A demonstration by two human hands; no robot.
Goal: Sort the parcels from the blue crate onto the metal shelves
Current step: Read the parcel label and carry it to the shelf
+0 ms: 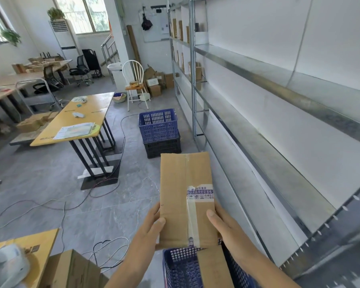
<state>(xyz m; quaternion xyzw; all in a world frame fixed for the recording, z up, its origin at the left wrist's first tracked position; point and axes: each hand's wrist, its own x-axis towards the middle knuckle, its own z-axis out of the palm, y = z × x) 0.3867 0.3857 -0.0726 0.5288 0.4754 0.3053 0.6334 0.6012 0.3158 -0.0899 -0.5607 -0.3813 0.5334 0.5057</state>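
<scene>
Both hands, left hand [152, 223] and right hand [227, 227], clamped a long cardboard parcel [185, 196] just above the blue crate [181, 265], lifted clear, probably for shelving on the empty metal shelves [279, 163] beside the crate.

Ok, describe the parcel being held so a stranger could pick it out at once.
Start at the metal shelves on the right, then drop to the blue crate at the bottom edge. Above it, the left hand and right hand hold a long cardboard parcel. Only it carries blue-printed white tape.
</scene>
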